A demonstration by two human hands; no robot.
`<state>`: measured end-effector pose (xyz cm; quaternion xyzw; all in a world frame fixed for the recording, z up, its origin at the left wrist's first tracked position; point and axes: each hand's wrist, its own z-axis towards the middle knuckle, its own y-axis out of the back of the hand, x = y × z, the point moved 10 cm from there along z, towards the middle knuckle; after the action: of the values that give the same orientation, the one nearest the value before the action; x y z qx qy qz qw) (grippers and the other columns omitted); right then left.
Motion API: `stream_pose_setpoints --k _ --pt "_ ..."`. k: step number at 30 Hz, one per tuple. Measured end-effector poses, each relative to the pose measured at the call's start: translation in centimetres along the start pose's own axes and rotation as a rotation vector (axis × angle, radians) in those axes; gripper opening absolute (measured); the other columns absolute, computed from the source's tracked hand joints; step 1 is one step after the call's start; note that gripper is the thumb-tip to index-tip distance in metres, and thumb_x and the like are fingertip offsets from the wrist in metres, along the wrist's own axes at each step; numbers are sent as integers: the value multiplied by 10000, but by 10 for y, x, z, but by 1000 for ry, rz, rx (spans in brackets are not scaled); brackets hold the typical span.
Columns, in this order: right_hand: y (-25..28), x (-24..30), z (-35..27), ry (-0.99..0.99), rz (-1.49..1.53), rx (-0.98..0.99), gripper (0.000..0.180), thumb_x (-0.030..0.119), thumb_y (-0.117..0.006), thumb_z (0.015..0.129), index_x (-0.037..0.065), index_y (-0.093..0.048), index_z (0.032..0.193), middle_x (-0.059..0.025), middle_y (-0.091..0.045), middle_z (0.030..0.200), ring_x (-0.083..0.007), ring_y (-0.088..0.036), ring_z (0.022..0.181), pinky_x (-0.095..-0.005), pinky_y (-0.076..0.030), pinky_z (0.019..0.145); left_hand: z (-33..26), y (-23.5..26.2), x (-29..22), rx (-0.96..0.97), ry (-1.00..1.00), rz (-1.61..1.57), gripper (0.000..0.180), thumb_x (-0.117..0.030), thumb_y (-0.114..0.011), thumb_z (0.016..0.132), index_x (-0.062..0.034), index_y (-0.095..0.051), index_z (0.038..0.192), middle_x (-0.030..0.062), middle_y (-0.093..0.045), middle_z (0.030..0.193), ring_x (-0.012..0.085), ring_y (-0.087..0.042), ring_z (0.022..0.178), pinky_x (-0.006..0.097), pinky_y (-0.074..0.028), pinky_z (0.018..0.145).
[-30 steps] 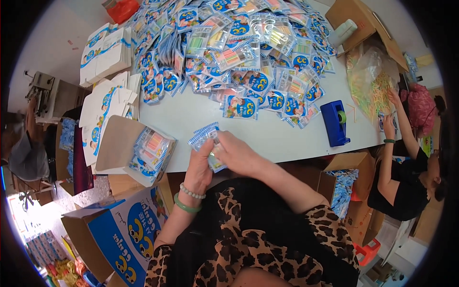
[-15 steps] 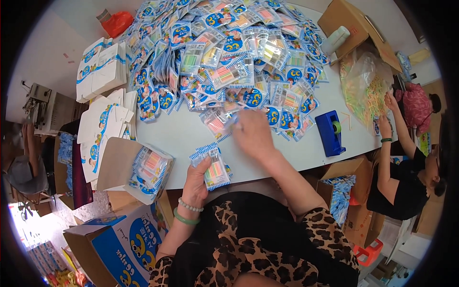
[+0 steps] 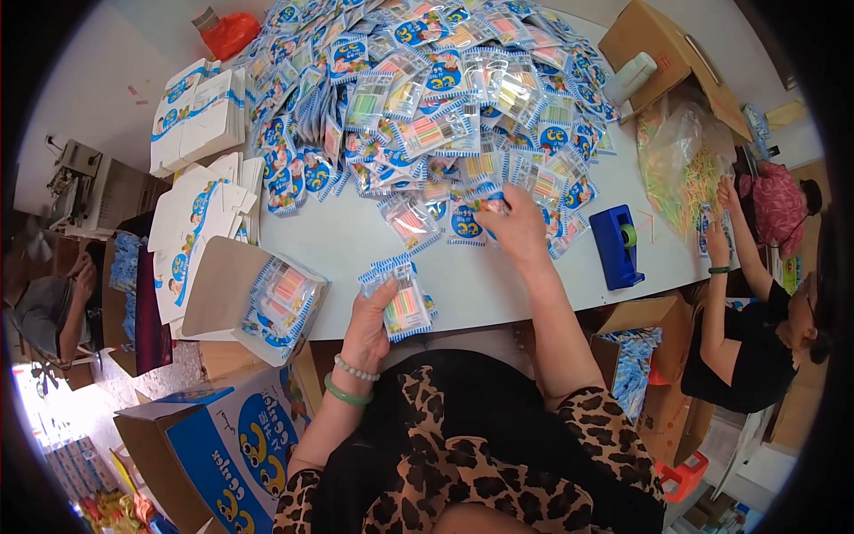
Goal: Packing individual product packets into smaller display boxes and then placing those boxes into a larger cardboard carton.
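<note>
Left hand (image 3: 369, 325) fingers clamp a stack of packets (image 3: 402, 303); right hand (image 3: 516, 227) fingers pinch one packet (image 3: 469, 218) from the pile (image 3: 427, 89); the open box (image 3: 253, 298) holds packets.

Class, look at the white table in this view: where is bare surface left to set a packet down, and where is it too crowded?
Bare table lies between the left hand, holding a small stack of packets, and the blue tape dispenser. Another strip runs between the open carton and the packet heap. The far half under that heap, where the right hand reaches, is crowded.
</note>
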<state>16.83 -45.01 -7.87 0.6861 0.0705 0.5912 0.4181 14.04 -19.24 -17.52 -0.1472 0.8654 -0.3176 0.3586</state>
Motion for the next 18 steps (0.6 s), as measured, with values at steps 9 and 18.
stream_pose_setpoints --k 9,18 --pt "-35 25 -84 396 -560 187 326 152 -634 788 13 -525 1062 -182 -613 925 -368 -609 849 -444 -488 750 0 4 4 6 9 -51 305 -151 -606 918 9 -550 1172 126 -652 1085 236 -669 938 387 -576 814" --pt "-86 52 -108 -139 784 458 460 260 -683 821 9 -457 1134 -232 -628 964 -371 -639 886 -383 -507 777 -3 -4 -8 -41 -200 -15 347 -282 -562 960 -27 -538 1193 92 -640 1104 209 -640 973 340 -534 837"
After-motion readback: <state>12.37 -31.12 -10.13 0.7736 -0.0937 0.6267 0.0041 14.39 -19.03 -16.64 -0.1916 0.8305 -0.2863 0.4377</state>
